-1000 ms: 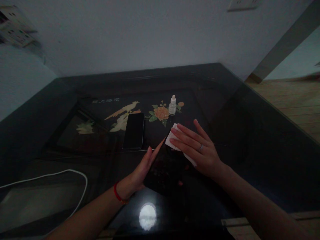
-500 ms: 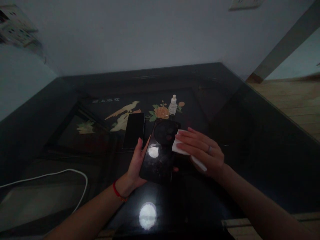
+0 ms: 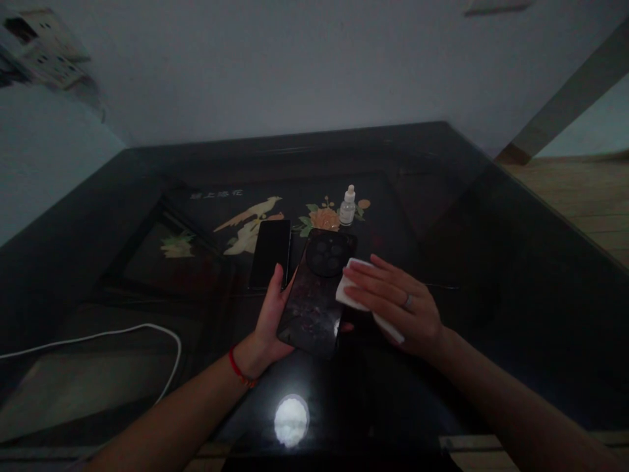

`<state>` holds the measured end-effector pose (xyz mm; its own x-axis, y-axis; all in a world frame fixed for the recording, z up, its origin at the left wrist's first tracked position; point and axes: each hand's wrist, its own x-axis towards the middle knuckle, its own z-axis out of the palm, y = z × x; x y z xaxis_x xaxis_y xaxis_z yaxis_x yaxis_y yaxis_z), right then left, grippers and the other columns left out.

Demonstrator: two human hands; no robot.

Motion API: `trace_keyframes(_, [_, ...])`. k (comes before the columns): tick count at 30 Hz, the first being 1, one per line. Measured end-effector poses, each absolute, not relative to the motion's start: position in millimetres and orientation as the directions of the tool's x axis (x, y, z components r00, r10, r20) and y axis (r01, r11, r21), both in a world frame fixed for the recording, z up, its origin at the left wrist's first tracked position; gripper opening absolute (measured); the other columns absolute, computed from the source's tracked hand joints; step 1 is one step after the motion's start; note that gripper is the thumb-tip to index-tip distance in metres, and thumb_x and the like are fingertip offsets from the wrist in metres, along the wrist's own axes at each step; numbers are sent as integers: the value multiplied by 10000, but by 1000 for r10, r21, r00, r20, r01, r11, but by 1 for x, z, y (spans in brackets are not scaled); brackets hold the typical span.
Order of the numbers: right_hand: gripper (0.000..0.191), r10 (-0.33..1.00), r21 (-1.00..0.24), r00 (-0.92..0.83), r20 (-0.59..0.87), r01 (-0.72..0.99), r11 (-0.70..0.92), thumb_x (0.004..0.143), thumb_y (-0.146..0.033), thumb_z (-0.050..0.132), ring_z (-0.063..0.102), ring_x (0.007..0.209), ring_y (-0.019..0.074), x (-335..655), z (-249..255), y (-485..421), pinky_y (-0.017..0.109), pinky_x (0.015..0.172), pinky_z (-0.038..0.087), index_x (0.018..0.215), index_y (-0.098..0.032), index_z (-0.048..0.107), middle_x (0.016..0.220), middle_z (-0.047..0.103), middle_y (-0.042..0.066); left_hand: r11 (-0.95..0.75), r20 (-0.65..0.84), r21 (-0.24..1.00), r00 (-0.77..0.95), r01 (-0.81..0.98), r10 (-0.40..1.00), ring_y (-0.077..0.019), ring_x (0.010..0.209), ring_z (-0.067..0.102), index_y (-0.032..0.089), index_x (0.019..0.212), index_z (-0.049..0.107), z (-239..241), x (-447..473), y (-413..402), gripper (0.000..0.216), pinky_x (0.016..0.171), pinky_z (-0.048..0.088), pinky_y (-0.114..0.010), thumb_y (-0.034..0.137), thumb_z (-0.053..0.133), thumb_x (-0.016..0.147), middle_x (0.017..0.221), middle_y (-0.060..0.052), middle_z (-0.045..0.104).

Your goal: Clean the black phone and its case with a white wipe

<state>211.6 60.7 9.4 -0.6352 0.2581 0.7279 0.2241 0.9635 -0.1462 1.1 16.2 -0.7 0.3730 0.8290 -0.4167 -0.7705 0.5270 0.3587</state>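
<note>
My left hand (image 3: 269, 320) grips a black phone (image 3: 317, 292) from below, back side up, with its round camera cluster at the far end. My right hand (image 3: 396, 301) lies flat over a folded white wipe (image 3: 350, 287), fingers stretched toward the phone's right edge; a ring shows on one finger. The wipe touches or nearly touches the phone's edge. A red cord circles my left wrist.
A second dark phone (image 3: 270, 252) lies flat on the glass-topped black table (image 3: 491, 262) with bird and flower inlay. A small clear dropper bottle (image 3: 348, 206) stands behind. A white cable (image 3: 122, 334) loops at left. A lamp reflection (image 3: 291, 419) glares near the front edge.
A second ago the phone was on edge between my hands; my left hand has turned it back side up. My right hand with the wipe stays beside it.
</note>
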Motion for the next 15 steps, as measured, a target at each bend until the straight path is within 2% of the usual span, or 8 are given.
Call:
trace_keyframes(2, [294, 301, -158, -609, 734, 277, 948, 916, -108, 434, 524, 1223, 252, 210, 9, 61, 512, 1004, 458, 1162, -80, 594, 1191, 640, 180, 539, -404, 359, 394, -762, 826, -274, 918, 664, 232, 1380, 423, -1, 1, 16, 662, 945, 388, -555, 638, 267, 881, 1016, -99, 711])
trace_keyframes(3, [282, 276, -146, -623, 732, 253, 956, 916, -107, 436, 543, 1203, 255, 208, 10, 59, 508, 1005, 459, 1137, -68, 607, 1166, 654, 179, 543, -406, 355, 398, -761, 823, -277, 936, 660, 224, 1372, 436, -1, 2, 16, 666, 950, 386, -550, 639, 261, 881, 1030, -105, 707])
trace_keyframes(7, [216, 30, -52, -700, 713, -9, 999, 907, -102, 468, 646, 1059, 225, 197, 14, 42, 411, 996, 495, 972, -80, 672, 1016, 727, 100, 521, -413, 351, 370, -778, 832, -286, 1040, 622, 177, 1357, 462, 1, 4, 18, 693, 984, 384, -479, 632, 232, 886, 1167, -133, 655])
trace_keyframes(9, [216, -5, -38, -709, 705, -45, 998, 907, -100, 469, 649, 1053, 218, 196, 14, 40, 395, 995, 498, 968, -84, 675, 1025, 726, 92, 508, -415, 353, 355, -786, 838, -281, 1037, 624, 170, 1357, 460, 1, 4, 18, 700, 983, 388, -467, 633, 229, 887, 1171, -133, 654])
trace_keyframes(13, [273, 215, -121, -659, 721, 186, 975, 933, -124, 419, 559, 1186, 246, 202, 9, 52, 480, 995, 479, 1086, -52, 634, 1140, 668, 172, 522, -439, 357, 354, -774, 826, -248, 881, 674, 176, 1338, 478, -3, 0, 18, 677, 948, 412, -469, 628, 248, 889, 1033, -108, 710])
trace_keyframes(15, [282, 224, -128, -654, 723, 192, 973, 939, -133, 406, 555, 1192, 242, 201, 8, 52, 481, 994, 480, 1086, -60, 636, 1134, 673, 166, 534, -443, 356, 365, -767, 819, -231, 815, 682, 160, 1330, 487, -4, 0, 18, 686, 937, 420, -456, 631, 259, 887, 995, -109, 719])
